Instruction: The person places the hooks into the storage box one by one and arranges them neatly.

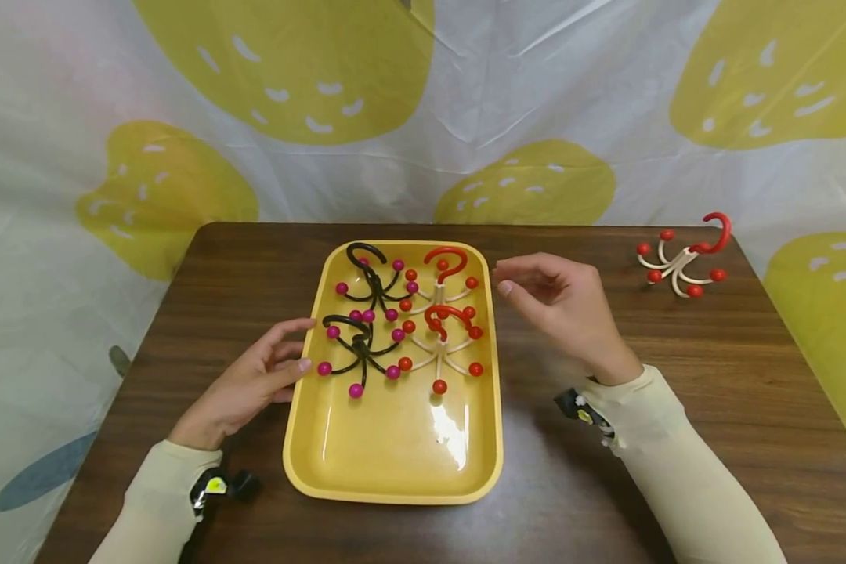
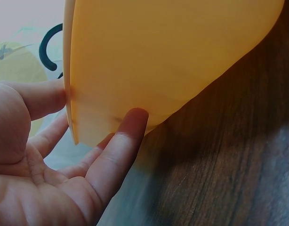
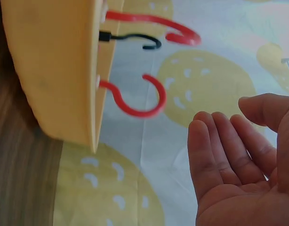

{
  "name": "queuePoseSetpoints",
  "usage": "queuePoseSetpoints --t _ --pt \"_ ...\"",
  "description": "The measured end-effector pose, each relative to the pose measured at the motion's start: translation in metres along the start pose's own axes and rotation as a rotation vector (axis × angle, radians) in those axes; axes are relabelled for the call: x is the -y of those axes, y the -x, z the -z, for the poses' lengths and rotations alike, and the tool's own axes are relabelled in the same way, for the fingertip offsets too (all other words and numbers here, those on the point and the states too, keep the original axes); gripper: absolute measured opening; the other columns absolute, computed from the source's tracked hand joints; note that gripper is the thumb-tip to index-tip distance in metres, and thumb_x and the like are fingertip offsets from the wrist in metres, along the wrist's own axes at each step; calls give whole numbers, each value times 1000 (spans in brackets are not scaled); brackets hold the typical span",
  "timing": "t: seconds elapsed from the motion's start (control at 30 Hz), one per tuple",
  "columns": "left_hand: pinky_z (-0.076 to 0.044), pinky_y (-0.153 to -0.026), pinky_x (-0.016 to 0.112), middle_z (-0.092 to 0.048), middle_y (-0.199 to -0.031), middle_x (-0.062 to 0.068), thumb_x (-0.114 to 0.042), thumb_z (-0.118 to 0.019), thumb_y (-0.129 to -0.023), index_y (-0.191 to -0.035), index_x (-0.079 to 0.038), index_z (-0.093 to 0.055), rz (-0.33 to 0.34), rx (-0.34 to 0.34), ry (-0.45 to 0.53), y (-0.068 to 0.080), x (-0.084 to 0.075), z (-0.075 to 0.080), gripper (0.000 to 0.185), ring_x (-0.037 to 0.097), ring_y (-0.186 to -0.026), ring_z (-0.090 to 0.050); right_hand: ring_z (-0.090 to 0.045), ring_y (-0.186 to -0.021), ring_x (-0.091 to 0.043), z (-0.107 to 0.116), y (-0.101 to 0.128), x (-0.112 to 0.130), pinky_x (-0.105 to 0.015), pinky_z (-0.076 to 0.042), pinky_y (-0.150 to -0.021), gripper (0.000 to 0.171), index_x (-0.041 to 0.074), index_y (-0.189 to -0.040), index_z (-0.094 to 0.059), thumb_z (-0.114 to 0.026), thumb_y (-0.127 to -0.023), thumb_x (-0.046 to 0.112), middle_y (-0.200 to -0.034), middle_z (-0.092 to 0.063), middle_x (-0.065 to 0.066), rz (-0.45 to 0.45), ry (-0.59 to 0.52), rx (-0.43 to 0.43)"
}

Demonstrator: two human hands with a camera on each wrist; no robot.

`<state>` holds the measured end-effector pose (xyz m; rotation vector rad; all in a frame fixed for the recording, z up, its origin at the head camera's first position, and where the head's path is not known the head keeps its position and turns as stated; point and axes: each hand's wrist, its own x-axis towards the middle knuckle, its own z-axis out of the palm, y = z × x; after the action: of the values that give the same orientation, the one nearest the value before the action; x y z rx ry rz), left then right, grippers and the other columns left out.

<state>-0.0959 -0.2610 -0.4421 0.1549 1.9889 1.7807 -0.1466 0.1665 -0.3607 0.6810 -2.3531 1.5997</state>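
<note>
My left hand (image 1: 254, 385) holds the left rim of a yellow tray (image 1: 395, 462), thumb at the rim and a finger against the outer wall (image 2: 149, 56). Two black hook hangers with magenta ball tips, a rear one (image 1: 376, 290) and a front one (image 1: 362, 348), lie in the tray's left side. On its right side are two white hook hangers with red hooks and red balls, one behind (image 1: 439, 294) and one in front (image 1: 440, 348). Beside the right rim, apart from it, my right hand (image 1: 567, 313) has extended fingers and holds nothing.
Another white-and-red hook hanger (image 1: 680, 258) lies on the dark wooden table (image 1: 712, 376) at the far right, near the back edge. A pale cloth with yellow fruit shapes (image 1: 522, 188) hangs behind the table. The tray's near half is bare.
</note>
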Motion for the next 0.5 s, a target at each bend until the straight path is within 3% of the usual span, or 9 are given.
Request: queuePoseSetpoints --t 0.27,0.5 --pt "-65 -89 45 -48 -151 31 -17 -61 -109 -163 -19 -28 -7 4 5 0 1 0 63 23 -115 -72 -75 -92 2 22 -4 -3 -18 -62 -82 22 4 -115 -79 -76 -94 1 -104 -81 4 -45 27 -80" --pt "-65 -88 44 -48 -151 31 -18 -61 -109 -163 -20 -29 -9 7 12 0 0 -1 63 23 -115 -72 -76 -92 0 35 -7 -7 -17 -61 -83 24 1 -117 -77 -75 -93 -2 -102 -81 9 -46 32 -122"
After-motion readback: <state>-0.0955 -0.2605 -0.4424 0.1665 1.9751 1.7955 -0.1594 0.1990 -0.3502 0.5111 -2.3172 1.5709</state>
